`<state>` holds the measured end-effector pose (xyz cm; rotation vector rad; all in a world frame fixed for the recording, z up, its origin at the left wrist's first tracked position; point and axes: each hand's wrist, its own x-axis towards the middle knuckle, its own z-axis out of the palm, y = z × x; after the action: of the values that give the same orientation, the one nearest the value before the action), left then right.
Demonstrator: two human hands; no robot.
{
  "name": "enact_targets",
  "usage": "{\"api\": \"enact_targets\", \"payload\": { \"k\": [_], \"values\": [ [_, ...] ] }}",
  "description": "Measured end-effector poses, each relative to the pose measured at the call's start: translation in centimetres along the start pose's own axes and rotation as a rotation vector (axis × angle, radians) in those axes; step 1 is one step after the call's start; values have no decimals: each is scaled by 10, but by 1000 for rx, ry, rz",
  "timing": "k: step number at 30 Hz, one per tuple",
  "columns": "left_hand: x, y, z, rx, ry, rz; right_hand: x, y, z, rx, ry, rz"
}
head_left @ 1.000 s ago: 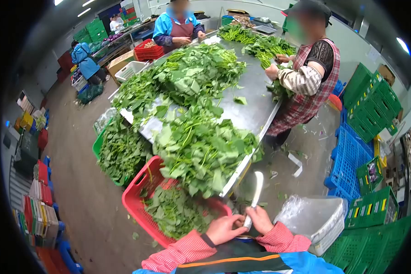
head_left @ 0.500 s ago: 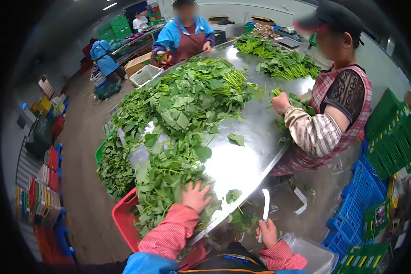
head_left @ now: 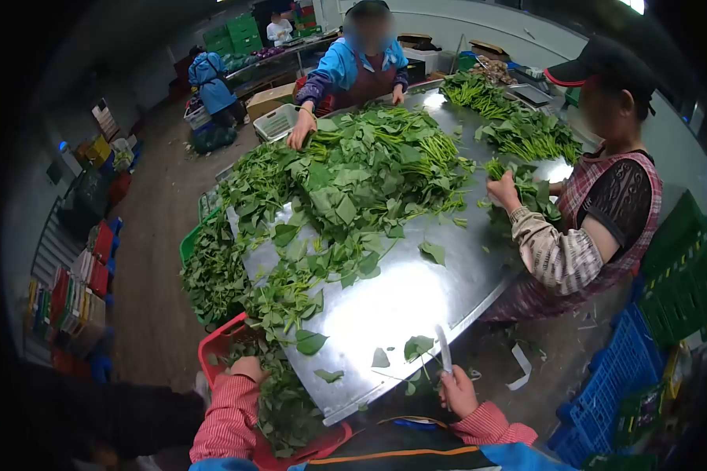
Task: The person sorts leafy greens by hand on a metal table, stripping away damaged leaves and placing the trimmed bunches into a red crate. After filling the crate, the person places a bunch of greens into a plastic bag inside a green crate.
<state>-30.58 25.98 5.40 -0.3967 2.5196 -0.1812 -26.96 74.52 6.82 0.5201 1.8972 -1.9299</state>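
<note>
My left hand (head_left: 247, 369) is over the red basket (head_left: 210, 345) beside the table corner, against the leafy greens (head_left: 279, 392) that fill it. Its fingers are mostly hidden, so whether they grip any leaves cannot be made out. My right hand (head_left: 457, 392) is closed round the handle of a knife (head_left: 443, 349), whose pale blade points up over the table's near edge. Between the two hands lies the metal table (head_left: 389, 306), with a few loose leaves (head_left: 418, 347) near the knife. A large heap of leafy greens (head_left: 353, 188) covers its far left part.
A co-worker in a checked apron (head_left: 620, 196) holds a bunch of greens at the right. Across the table, another in a blue jacket (head_left: 338, 67) reaches into the heap. A green crate (head_left: 188, 243) of greens stands left; blue plastic pallets (head_left: 613, 377) stand right.
My left hand has moved left and down from the table's greens to the red basket, and greens have left the table corner. The co-worker opposite has reached out to the heap.
</note>
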Motion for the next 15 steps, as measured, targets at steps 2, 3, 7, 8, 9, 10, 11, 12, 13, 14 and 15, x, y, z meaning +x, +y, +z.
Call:
{"api": "enact_targets", "payload": {
  "k": [2,3,7,8,9,10,11,12,13,14,15],
  "values": [
    [-13,34,-50,-242,171,188,21,-15,8,20,-65,-14],
    [-17,55,-76,-361,257,285,34,-23,11,31,-96,-22],
    [-12,154,-184,-511,566,618,112,-45,-2,-293,-161,-180],
    [-3,179,-207,-515,636,698,135,-46,-9,-277,-173,-159],
    [9,203,-228,-482,704,807,152,-55,-18,-300,-171,-165],
    [19,229,-251,-479,681,853,167,-63,-26,-323,-170,-167],
    [34,254,-271,-399,755,940,183,-71,-35,-350,-171,-170],
    [49,276,-290,-338,779,968,197,-75,-45,-357,-168,-173],
    [63,300,-313,-283,811,990,208,-76,-54,-365,-166,-172],
    [78,321,-331,-222,826,954,219,-75,-62,-371,-161,-172],
    [96,340,-346,-137,830,906,229,-74,-69,-376,-152,-173]
  ]
}}
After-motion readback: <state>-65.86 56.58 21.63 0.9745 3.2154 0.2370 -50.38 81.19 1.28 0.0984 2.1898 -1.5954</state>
